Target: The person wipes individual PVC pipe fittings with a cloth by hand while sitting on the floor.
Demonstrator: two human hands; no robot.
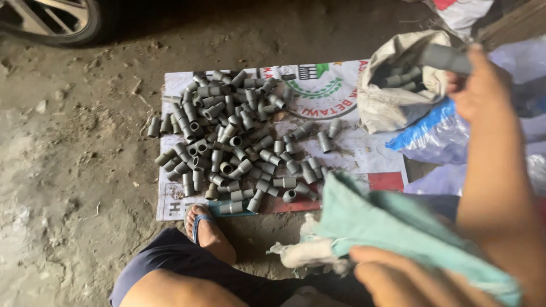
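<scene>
The person sits on the dirt floor (68, 170) with one foot in a blue sandal (200, 223) resting on the edge of a printed sheet (352, 150) spread on the ground.

The right hand (480, 91) is lifted up over the sacks. Its grip is closed around a short grey pipe piece (446, 58), which sticks out to the left of the fingers, up in the air just above the open sack.

The left hand (398, 278) is low and close to the camera. Its grip is closed on a pale green cloth (387, 224), which hangs over the lap with a frayed white end.

A dirty white sack (392, 102) sits on the right end of the sheet with its mouth open. Inside it are more grey pipe pieces (401, 78); only a few show in the dark opening.

A big heap of the same grey pieces (227, 142) lies loose on the sheet, some standing, some on their sides.

Clear and blue plastic bags (438, 133) lie beside the sack; I cannot tell what is in them.

A car wheel (51, 20) shows at the top left.
</scene>
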